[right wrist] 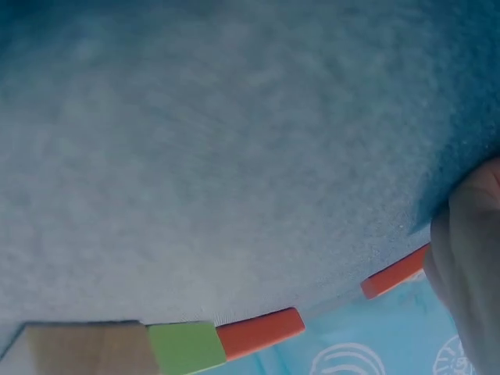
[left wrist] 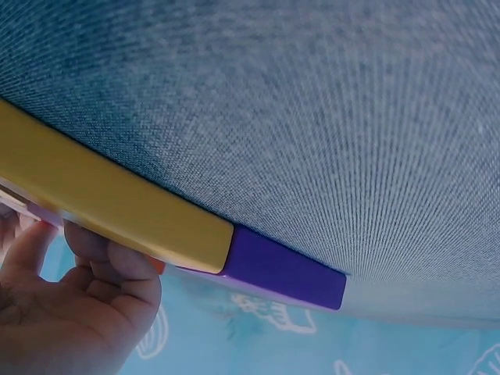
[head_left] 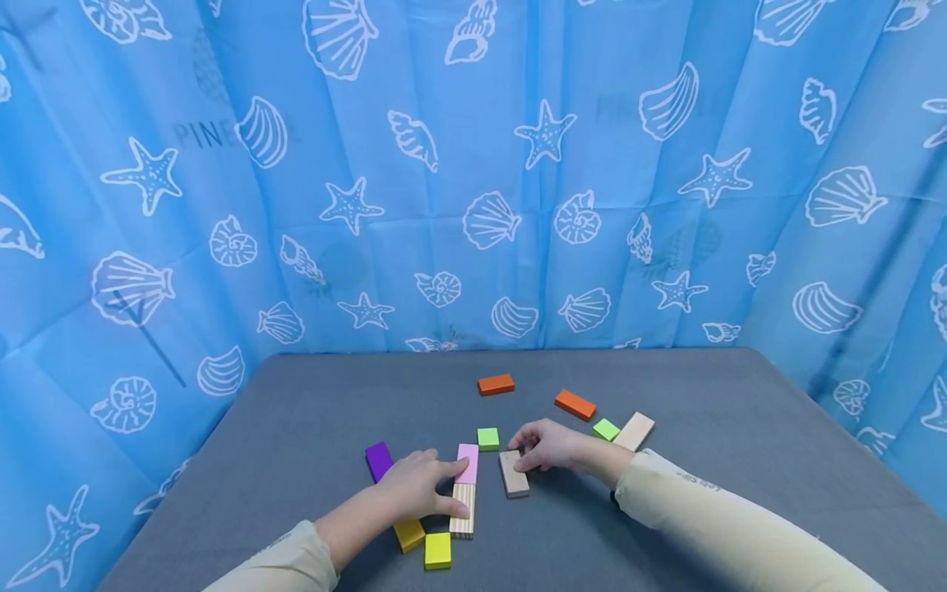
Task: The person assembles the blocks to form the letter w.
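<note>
My left hand (head_left: 418,485) reaches over the purple block (head_left: 379,459) and the orange-yellow block (head_left: 409,536). Its index finger touches a pink block (head_left: 468,454), while the thumb lies on the striped wooden block (head_left: 464,496) end to end with it. In the left wrist view, the orange-yellow block (left wrist: 117,195) meets the purple one (left wrist: 285,269), with the other fingers bent beside them. My right hand (head_left: 551,448) holds a plain wooden block (head_left: 515,481) between thumb and fingers, right of the pink one. The right wrist view hides that block.
A yellow block (head_left: 437,551) lies nearest me, and a green block (head_left: 487,438) beyond the pink one. Farther back are two orange-red blocks (head_left: 496,384). Beside my right forearm, another green block (head_left: 606,429) adjoins a pale wooden block (head_left: 635,431). A blue curtain (head_left: 444,164) borders the grey table (head_left: 333,403).
</note>
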A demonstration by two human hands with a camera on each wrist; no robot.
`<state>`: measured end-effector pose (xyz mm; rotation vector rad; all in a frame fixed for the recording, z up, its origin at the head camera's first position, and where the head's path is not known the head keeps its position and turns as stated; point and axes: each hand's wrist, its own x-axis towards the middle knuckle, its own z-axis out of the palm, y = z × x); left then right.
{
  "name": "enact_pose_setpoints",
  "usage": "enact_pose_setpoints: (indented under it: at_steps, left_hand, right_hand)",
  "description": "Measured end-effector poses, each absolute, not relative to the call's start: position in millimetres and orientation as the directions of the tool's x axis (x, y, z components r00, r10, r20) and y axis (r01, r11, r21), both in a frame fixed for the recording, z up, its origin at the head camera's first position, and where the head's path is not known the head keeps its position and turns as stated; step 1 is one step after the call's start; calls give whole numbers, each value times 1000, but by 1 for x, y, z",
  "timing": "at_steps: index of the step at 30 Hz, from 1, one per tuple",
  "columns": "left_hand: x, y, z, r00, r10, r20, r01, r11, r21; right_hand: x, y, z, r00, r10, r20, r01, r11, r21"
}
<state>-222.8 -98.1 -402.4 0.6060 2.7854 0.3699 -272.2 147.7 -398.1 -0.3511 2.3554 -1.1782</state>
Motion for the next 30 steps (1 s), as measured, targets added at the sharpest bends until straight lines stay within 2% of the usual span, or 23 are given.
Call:
enact_pose_setpoints:
  at_steps: [7, 30]
  left_hand:
    - [-223, -98, -402, -875, 442, -200, 376, 878, 295]
    - [-222, -97, -402, -881, 431, -196, 368, 883, 290]
  right_hand:
    - [-274, 145, -399, -868, -384, -315, 20, 605, -796]
    - [-275, 145, -397, -865, -385, -322, 32, 598, -801]
